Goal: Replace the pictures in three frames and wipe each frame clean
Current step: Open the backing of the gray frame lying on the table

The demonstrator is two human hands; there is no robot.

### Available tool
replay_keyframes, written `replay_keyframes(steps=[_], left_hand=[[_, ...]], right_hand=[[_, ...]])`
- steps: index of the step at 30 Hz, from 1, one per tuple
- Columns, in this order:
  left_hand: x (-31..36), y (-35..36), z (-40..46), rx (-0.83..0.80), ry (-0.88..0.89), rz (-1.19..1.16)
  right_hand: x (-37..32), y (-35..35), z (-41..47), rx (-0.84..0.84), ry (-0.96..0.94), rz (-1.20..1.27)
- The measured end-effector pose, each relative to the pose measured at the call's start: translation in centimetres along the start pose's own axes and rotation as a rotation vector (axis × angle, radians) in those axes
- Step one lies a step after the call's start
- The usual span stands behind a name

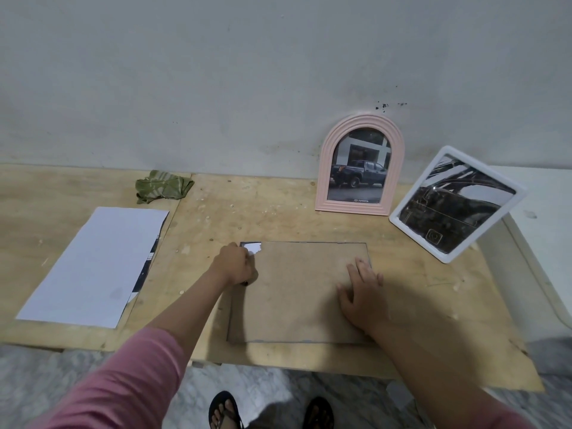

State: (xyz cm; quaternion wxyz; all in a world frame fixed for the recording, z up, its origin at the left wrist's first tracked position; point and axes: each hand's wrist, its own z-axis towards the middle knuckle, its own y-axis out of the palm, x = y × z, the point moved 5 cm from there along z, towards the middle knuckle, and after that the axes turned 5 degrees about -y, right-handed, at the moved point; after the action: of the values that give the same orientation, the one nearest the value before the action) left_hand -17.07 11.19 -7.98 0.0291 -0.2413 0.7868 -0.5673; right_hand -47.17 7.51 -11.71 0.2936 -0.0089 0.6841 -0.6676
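A: Where's the frame (297,292)?
B: Face-down mid-table, backing board up, long axis left-right. Left hand (235,264) curls at its far-left corner, beside exposed white paper (255,248); pinching it, I can't tell.
A: Right hand (362,292)?
B: Spread flat near the right edge.

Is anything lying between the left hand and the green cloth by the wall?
Nothing visible. Bare plywood tabletop separates the left hand, at the face-down brown-backed frame's corner, from the crumpled green cloth; the white paper sheet lies off to the left.
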Motion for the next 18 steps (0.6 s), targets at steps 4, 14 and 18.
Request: replay_keyframes(steps=[4, 14, 18], left_hand=[[0.33, -0.07, -0.02, -0.012, 0.013, 0.104], [0.23, -0.80, 0.39, -0.107, -0.015, 0.015], [0.11, -0.85, 0.29, -0.154, -0.035, -0.074]], right_hand=[[0.07, 0.03, 0.01, -0.007, 0.003, -0.006], [0.20, -0.26, 0.04, -0.020, 0.019, 0.042], [0.46, -0.38, 0.14, 0.019, 0.044, 0.106]])
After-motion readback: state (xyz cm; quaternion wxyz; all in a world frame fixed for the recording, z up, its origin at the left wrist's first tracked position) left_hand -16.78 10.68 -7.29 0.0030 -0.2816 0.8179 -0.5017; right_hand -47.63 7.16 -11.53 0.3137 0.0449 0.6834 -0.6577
